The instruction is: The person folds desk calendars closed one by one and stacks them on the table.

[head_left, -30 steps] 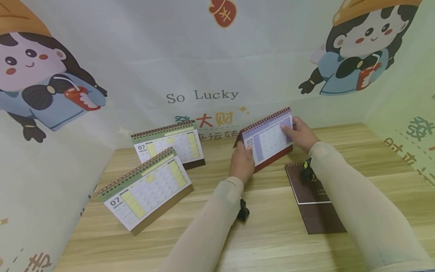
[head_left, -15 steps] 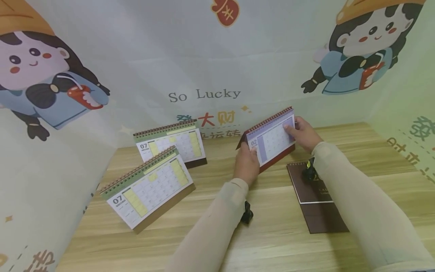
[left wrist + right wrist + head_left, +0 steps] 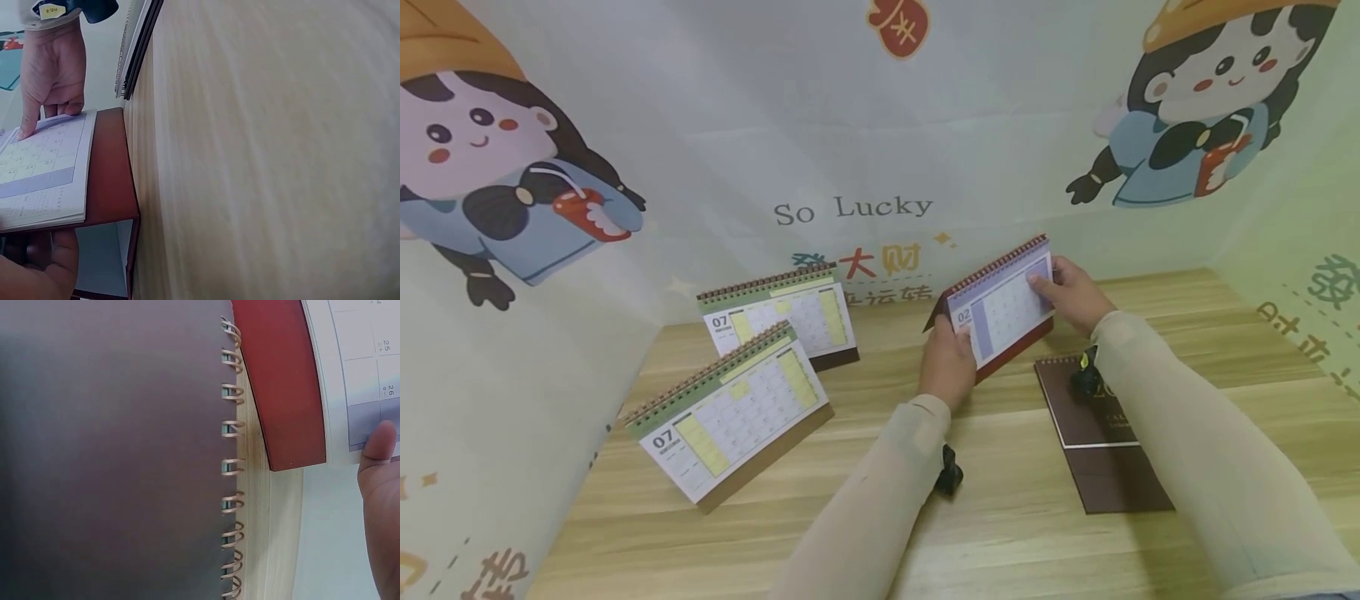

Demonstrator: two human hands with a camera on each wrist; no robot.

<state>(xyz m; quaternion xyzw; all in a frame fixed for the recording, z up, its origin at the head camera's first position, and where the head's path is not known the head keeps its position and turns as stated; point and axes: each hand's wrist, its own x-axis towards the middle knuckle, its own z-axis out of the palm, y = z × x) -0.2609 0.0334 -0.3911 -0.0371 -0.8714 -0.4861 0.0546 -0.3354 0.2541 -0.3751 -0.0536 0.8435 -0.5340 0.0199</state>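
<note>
A desk calendar (image 3: 1009, 307) with a purple-and-white page marked 02 and a red base stands tilted at the back of the table, held by both hands. My left hand (image 3: 946, 363) grips its left end, with the thumb on the front and fingers behind. At the right end, my right hand (image 3: 1077, 297) pinches the edge, thumb pressed on the page; its other fingers are mostly hidden in the head view. In the left wrist view the red base (image 3: 111, 169) appears to touch the table. The right wrist view shows the right thumb (image 3: 380, 453) on the page.
Two green-topped desk calendars marked 07 stand on the left, one nearer (image 3: 737, 417) and one behind (image 3: 808, 312). A dark brown calendar (image 3: 1116, 479) lies under the right forearm, its coil towards the wall. A printed backdrop (image 3: 737, 150) encloses the wooden table (image 3: 880, 533).
The head view has shifted slightly, so everything sits a little further right. Both hands keep hold of the purple-page calendar, which has barely moved on the table.
</note>
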